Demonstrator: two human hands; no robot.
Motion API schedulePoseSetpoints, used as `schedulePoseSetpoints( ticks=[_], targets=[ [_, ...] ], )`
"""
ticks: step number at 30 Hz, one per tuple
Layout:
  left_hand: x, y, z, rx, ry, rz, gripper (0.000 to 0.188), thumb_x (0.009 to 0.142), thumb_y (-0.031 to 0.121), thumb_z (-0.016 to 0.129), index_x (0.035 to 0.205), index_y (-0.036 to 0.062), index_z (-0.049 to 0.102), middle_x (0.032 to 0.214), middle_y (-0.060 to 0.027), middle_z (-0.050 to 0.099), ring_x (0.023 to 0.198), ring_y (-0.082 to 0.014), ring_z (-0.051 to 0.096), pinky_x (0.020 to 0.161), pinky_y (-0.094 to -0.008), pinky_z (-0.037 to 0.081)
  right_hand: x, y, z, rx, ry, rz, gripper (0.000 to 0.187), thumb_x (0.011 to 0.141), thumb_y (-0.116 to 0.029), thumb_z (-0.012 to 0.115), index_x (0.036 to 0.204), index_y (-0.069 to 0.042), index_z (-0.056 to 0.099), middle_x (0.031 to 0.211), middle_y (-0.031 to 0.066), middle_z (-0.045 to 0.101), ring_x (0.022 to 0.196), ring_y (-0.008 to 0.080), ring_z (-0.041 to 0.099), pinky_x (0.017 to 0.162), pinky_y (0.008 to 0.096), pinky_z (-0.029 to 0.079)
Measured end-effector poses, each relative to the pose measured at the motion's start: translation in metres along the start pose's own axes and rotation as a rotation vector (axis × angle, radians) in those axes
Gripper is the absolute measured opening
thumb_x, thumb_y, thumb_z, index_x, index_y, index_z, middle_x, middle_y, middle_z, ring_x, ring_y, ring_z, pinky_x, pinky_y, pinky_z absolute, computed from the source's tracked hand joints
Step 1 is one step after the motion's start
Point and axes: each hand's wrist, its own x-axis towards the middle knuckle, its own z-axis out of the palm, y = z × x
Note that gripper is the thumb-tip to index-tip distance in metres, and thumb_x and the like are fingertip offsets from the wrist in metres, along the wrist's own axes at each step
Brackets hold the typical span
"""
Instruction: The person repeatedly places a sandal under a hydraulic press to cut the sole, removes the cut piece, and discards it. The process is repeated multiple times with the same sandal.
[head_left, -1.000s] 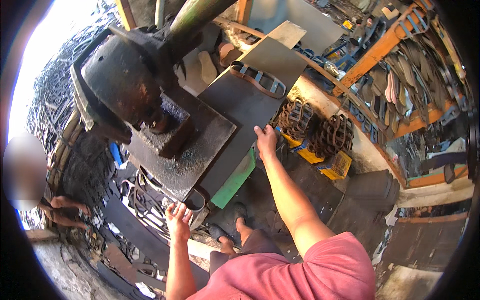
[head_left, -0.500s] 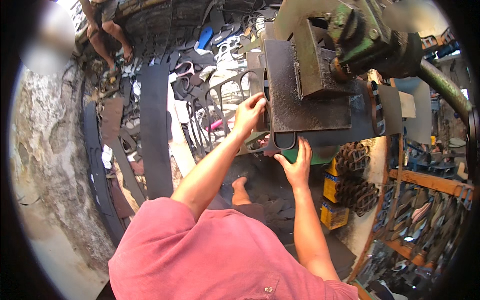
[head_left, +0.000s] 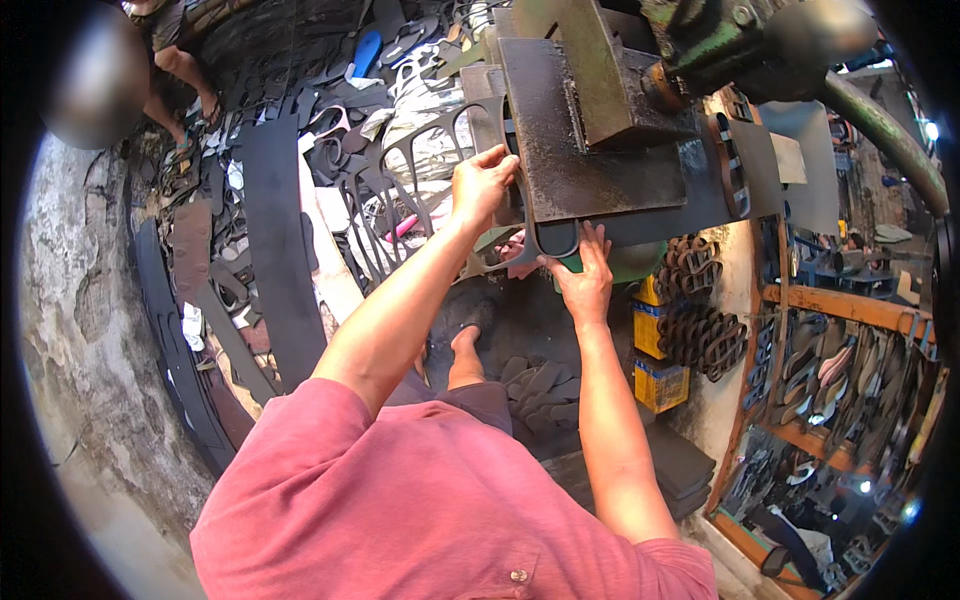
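Under the flat steel plate (head_left: pixel 600 185) of a press sits a sole-shaped cutting die (head_left: pixel 557 252), its rounded near end sticking out. It rests on a dark rubber sheet (head_left: pixel 655 222). My left hand (head_left: pixel 480 188) has thumb and fingers pinched at the die's left edge; the exact contact is partly hidden. My right hand (head_left: pixel 583 285) is at the die's near end, thumb on the left of the curve and fingers on the right. To the left, a strip of rubber with sole-shaped holes (head_left: pixel 430 128) hangs off the press, running past my left fingers.
The green press head (head_left: pixel 710 50) is above the plate. Long black rubber strips (head_left: pixel 275 240) and scraps lie at left. Yellow crates (head_left: pixel 660 385) and stacked dark dies (head_left: pixel 700 340) stand at right, beside racks of soles (head_left: pixel 830 380). Another person's legs (head_left: pixel 185 75) show far left.
My right hand has come up closer around the near end of the die. My left hand stays at the die's left edge, its fingers more curled. The whole view has shifted.
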Motion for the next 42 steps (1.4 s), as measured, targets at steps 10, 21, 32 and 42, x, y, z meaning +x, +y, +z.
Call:
schedulePoseSetpoints(
  ticks=[10,21,32,42],
  targets=[
    [0.000,0.003,-0.008,-0.047,-0.071,-0.039,0.053,0.104,0.021,0.067,0.144,-0.0112,0.052,0.142,-0.0215,0.060,0.129,-0.0272,0.062,0.108,-0.0393,0.053,-0.005,0.026,-0.011,-0.132,-0.001,0.097,0.079,0.082,-0.048,0.082,0.150,-0.017,0.057,0.161,0.0096,0.049,0.156,0.0447,0.026,0.126,0.0626,0.020],
    [0.021,-0.023,-0.061,0.420,0.554,-0.112,0.037,0.102,0.024,0.067,0.133,0.0037,0.063,0.123,-0.0121,0.071,0.108,-0.0265,0.068,0.094,-0.0356,0.051,0.071,0.074,-0.041,-0.157,-0.015,0.332,0.071,0.082,-0.060,0.077,0.138,-0.019,0.068,0.161,0.0039,0.050,0.160,0.0385,0.017,0.125,0.0703,0.008],
    [-0.002,0.045,-0.047,0.111,0.307,0.329,0.031,0.101,0.014,0.071,0.129,0.0055,0.062,0.110,-0.0014,0.066,0.091,-0.0089,0.058,0.076,-0.0253,0.048,0.083,0.105,-0.041,-0.154,0.073,0.250,0.060,0.087,-0.051,0.075,0.137,-0.019,0.069,0.155,0.0088,0.055,0.154,0.0344,0.035,0.125,0.0701,0.010],
    [-0.212,0.355,0.346,1.214,-0.493,1.809,0.026,0.104,0.017,0.058,0.124,0.0028,0.066,0.118,-0.0085,0.068,0.104,-0.0188,0.066,0.094,-0.0353,0.052,0.131,-0.052,-0.546,-0.967,0.867,-0.255,0.047,0.092,-0.044,0.073,0.116,-0.004,0.070,0.122,0.0162,0.070,0.115,0.0352,0.066,0.102,0.0619,0.044]
  ],
)
